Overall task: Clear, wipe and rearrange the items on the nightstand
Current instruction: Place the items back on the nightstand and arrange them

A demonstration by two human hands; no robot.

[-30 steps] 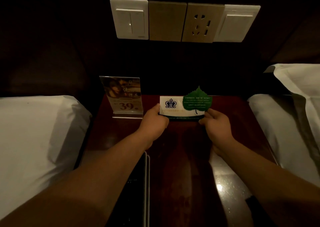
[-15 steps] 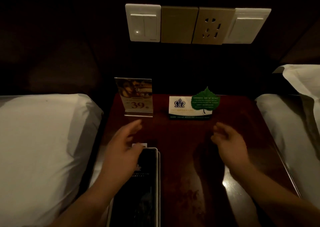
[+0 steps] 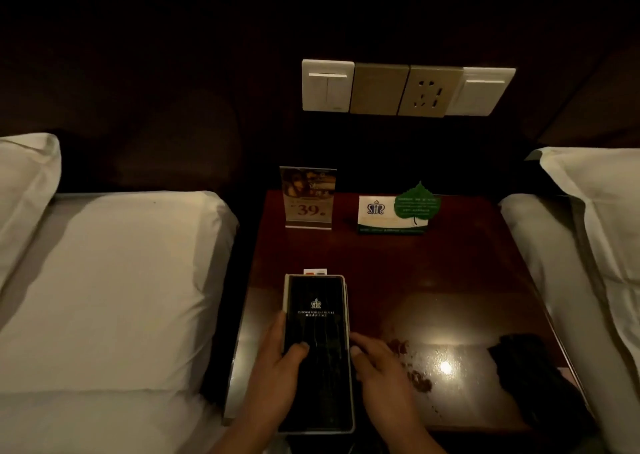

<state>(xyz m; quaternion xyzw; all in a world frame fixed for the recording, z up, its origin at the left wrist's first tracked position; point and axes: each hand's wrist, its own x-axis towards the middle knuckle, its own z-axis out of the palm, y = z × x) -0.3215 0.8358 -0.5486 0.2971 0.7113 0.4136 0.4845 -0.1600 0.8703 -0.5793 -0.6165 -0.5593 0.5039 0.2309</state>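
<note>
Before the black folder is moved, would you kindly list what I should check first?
1. Left hand grips folder: ok.
2. Right hand grips folder: not ok, it only touches the right edge.
3. Sign and leaf card upright at back, apart from folder: ok.
4. Nightstand wiped clean: not ok, specks beside right hand.
5. Cloth at hand, front right: ok.
6. Small card under folder's far end lies straight: cannot tell.

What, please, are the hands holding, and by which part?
The left hand grips the black folder by its left edge, thumb on top; the right hand touches its right edge.
</note>
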